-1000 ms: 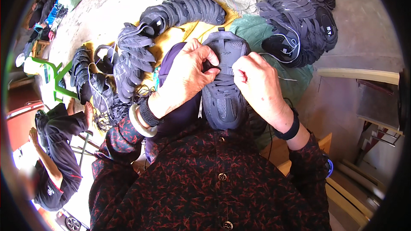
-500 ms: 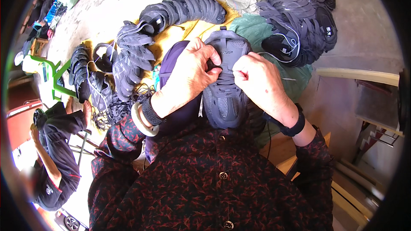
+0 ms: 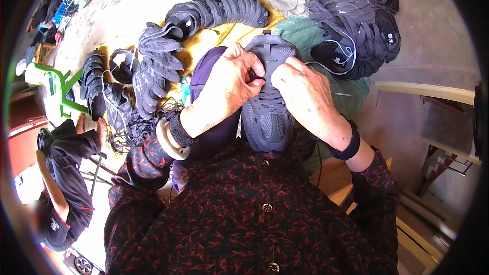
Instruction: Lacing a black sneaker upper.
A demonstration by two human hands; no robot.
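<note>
A dark grey sneaker [image 3: 270,117] rests against my lap, its toe toward me and its tongue and heel loop pointing away. My left hand [image 3: 229,79] is closed, thumb and fingers pinching the shoe's left eyelet edge. Across from it, my right hand [image 3: 305,89] is closed in a pinch over the upper lacing. What lies between its fingertips is mostly hidden, but appears to be the shoelace. A thin pale strand [image 3: 340,93] sticks out past that hand's right side. Crossed dark laces show below the fingers.
Rows of nested dark shoes [image 3: 216,12] curve over a yellow sheet [image 3: 224,35]. More shoes are heaped on the right [image 3: 356,20]. Loose black laces [image 3: 145,127] lie by my left knee. Further left are a green stool [image 3: 63,91] and a seated person [image 3: 66,188]. Wooden furniture [image 3: 428,91] stands right.
My right hand has shifted slightly up and left over the lacing, and its back has turned more toward view. The left hand and the sneaker stay almost the same.
</note>
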